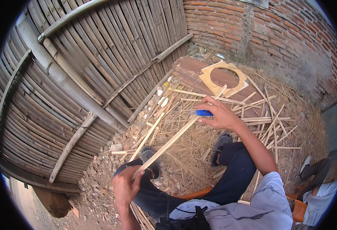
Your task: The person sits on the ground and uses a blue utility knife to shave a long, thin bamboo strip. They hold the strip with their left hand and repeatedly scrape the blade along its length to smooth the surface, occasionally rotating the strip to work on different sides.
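Note:
A long, pale bamboo strip (171, 141) slants from over my left thigh up and away to the right. Its near end is gripped by my left hand (127, 186), thumb along the top and fingers wrapped below. Farther up the strip, my right hand (219, 113) is closed around a blue utility knife (204, 112). The knife's tip points left and lies across the strip. Beyond my right hand, the strip's far end (221, 91) shows; whether the fingers also press on the strip is hard to make out.
Loose bamboo strips (272, 126) and shavings (183, 165) cover the ground around my feet. A brown board (191, 73) lies ahead, bearing a yellowish panel with a round hole (207, 73). A bamboo wall (111, 50) stands left, a brick wall (276, 34) behind. Another person (322, 172) sits at right.

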`<state>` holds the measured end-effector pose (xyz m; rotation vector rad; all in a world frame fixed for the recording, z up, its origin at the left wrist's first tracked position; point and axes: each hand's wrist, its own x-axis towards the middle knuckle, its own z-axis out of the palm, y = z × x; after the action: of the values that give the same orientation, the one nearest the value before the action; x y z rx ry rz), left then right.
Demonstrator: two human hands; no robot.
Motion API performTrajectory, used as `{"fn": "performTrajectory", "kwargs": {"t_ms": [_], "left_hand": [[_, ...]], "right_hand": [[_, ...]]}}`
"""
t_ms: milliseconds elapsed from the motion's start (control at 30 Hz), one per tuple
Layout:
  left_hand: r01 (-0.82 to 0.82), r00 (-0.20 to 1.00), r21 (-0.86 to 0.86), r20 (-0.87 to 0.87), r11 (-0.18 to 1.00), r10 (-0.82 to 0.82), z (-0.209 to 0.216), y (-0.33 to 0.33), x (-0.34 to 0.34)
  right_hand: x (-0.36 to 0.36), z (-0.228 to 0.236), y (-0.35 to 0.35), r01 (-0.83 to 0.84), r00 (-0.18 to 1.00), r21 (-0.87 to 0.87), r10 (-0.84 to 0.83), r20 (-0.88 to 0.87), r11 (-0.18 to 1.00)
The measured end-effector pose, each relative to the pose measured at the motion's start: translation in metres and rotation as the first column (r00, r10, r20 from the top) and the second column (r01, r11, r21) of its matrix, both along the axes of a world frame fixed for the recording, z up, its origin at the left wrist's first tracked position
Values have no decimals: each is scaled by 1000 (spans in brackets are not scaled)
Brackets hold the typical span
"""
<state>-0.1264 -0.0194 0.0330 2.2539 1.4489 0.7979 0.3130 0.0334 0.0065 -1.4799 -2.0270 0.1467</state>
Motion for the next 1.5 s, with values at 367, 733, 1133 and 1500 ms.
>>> {"fn": "performTrajectory", "kwargs": {"t_ms": [367,733,1133,1500], "left_hand": [[46,991,-148,132,988,-26,6,0,22],[262,920,-545,390,797,-36,-17,21,-5],[596,706,-636,706,490,57,-44,23,0],[118,903,-256,429,959,3,-44,18,91]], "right_hand": [[12,16,-3,-6,1000,13,6,-10,1000],[23,31,-10,175,985,347,-168,-50,921],[17,42,-13,328,942,349,-278,-185,878],[-46,32,-25,147,963,222,-87,-257,964]]}}
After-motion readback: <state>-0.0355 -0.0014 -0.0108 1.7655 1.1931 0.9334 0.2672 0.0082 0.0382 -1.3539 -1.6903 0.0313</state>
